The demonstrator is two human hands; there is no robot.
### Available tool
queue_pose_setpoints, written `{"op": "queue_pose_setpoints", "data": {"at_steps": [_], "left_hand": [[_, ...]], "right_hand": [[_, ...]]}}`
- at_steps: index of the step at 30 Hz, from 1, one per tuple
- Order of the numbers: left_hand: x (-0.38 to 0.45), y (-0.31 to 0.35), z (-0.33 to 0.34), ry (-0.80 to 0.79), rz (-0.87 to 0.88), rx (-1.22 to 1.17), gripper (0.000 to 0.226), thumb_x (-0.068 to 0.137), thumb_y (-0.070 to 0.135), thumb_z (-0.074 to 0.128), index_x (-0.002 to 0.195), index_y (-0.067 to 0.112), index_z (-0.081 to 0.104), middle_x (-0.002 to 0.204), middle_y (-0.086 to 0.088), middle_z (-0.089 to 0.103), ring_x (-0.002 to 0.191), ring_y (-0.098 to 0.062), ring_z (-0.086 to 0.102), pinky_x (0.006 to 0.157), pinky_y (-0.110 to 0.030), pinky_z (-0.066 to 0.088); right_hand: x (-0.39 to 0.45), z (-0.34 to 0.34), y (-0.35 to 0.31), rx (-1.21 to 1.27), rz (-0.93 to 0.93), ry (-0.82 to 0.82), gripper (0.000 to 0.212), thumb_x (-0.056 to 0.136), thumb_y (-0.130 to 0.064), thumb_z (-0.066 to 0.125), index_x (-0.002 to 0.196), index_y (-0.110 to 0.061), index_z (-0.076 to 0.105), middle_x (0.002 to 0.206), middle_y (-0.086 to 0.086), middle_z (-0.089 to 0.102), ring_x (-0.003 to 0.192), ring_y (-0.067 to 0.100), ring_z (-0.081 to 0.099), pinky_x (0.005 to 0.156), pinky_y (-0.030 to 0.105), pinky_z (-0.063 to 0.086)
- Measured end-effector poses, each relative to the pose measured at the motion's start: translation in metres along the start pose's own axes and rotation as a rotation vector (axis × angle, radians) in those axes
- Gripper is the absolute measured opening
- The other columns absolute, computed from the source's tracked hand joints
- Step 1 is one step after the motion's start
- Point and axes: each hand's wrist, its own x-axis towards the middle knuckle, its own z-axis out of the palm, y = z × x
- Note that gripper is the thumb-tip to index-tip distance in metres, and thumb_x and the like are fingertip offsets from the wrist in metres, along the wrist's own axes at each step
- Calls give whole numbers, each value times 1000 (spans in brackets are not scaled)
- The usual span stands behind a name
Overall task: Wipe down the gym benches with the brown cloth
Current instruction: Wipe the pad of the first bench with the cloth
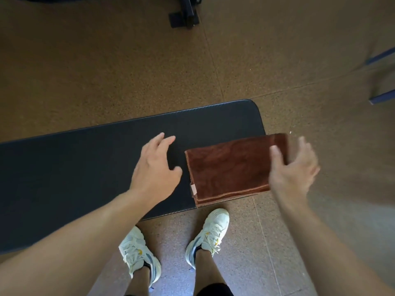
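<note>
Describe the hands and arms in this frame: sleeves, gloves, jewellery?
Both forearms are bare, with no sleeves in view. The left hand and right hand wear no gloves; no rings, watch or wristbands are visible. The right hand is motion-blurred, so small details there can't be confirmed.

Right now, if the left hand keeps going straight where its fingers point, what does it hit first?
Likely only bare bench pad: the left hand points up-right, past the brown cloth beside it. Its height above the pad is unclear.

Right hand motion-blurred, covering brown cloth's right end. Bench cut off at left edge. Black frame cropped at top.
</note>
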Motion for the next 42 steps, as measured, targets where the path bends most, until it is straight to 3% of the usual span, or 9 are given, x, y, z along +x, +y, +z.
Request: {"op": "queue_pose_setpoints", "data": {"at_steps": [4, 10, 15, 18, 25, 29, 33, 37, 42], "left_hand": [[18, -12, 9, -251, -20, 479, 154, 59, 66, 87, 155, 31, -28, 163, 0, -37, 151, -26, -33, 120, -68, 7], [20, -21, 24, -229, -47, 588, 161, 53, 71, 86, 153, 29, -33, 161, 0, -41, 150, -28, -33, 117, -69, 21], [17, -23, 24, -214, -17, 631, 154, 54, 87, 71, 154, 30, -32, 162, 2, -39, 151, -26, -32, 118, -66, 27], [18, -22, 24, -230, -32, 639, 153, 54, 88, 70, 155, 30, -29, 161, 3, -41, 151, -25, -33, 118, -66, 26], [18, -25, 27, -206, -33, 639, 160, 52, 80, 79, 150, 31, -38, 160, 3, -43, 150, -27, -34, 120, -66, 23], [18, -28, 27, -209, -17, 613, 160, 53, 77, 81, 151, 29, -37, 160, -1, -42, 150, -30, -33, 118, -68, 22], [21, -30, 25, -245, 29, 585, 158, 57, 75, 81, 152, 25, -35, 160, -5, -42, 150, -33, -32, 116, -71, 21], [5, -54, 13, -220, 184, 289, 129, 78, 64, 75, 158, 29, -20, 167, 4, -28, 154, -21, -24, 123, -66, 10], [-53, -143, -29, 5, 202, -309, 69, 102, 42, 50, 161, 37, 13, 165, 28, -7, 146, 17, -18, 128, -35, 1]], "right_hand": [[-28, 69, 9, -277, -59, -241, 106, 92, -85, 32, 167, -22, -9, 175, 6, -16, 161, 26, -19, 130, 51, -10], [-13, 109, -10, -388, -216, -41, 99, 95, -75, 23, 168, -12, 2, 177, 11, -3, 163, 31, -10, 130, 59, -1], [-10, 130, -35, -397, -1188, -294, 67, 104, -52, 45, 164, -24, 34, 173, -2, 26, 163, 24, 12, 131, 51, 7], [13, 121, -30, -453, -1470, -414, 55, 109, -47, 42, 161, -29, 40, 171, -5, 32, 162, 23, 18, 131, 50, 13], [69, 56, 19, -428, -987, -257, 60, 95, -34, 47, 154, -27, 49, 173, -1, 26, 163, 25, 12, 131, 53, 11], [43, 69, -2, -367, -529, -215, 82, 91, -55, 45, 165, -39, 15, 177, 3, -8, 162, 20, -15, 131, 48, -10], [23, 95, -27, -405, -306, -102, 92, 95, -82, 29, 167, -35, -2, 176, 1, -13, 161, 19, -18, 131, 46, -10], [-38, 130, -53, -402, -347, -74, 76, 103, -71, 27, 168, -36, 10, 177, -5, -2, 162, 15, -12, 132, 46, -4], [-191, 204, -93, -418, -718, -236, 64, 108, -62, 18, 167, -36, 15, 177, -6, 4, 163, 18, -10, 132, 49, 2]]}}
